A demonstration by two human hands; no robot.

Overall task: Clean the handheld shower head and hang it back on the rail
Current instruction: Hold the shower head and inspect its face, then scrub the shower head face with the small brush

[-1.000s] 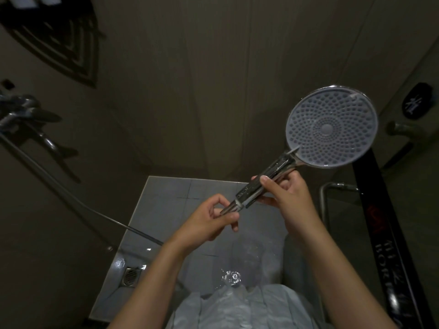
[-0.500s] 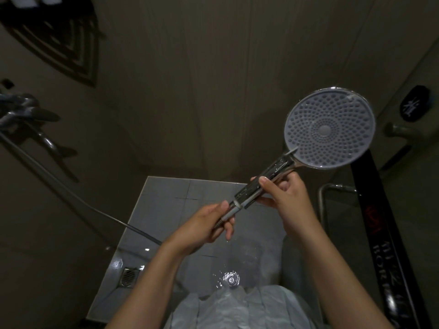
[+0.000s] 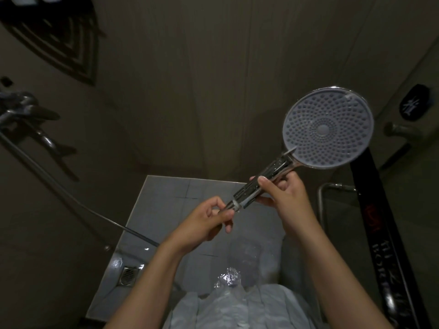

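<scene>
The handheld shower head (image 3: 327,128) is a round grey nozzle face in a chrome rim, turned toward me at the upper right. Its chrome handle (image 3: 261,184) slants down to the left. My right hand (image 3: 285,198) grips the handle's middle from below. My left hand (image 3: 206,222) pinches the hose connector at the handle's lower end. The hose (image 3: 71,198) runs from behind my left forearm up to the left, toward the chrome tap fitting (image 3: 21,110) on the left wall. No rail shows clearly.
Below lies the wet grey tiled floor (image 3: 166,198) with a square drain (image 3: 128,275). A chrome bar (image 3: 320,205) and a black printed towel (image 3: 380,233) hang at the right. A dark corner rack (image 3: 59,36) sits at the upper left. Walls close in all around.
My left hand has slid down from the handle's end onto the hose connector and closed on it. The shower head has barely shifted in my right hand.
</scene>
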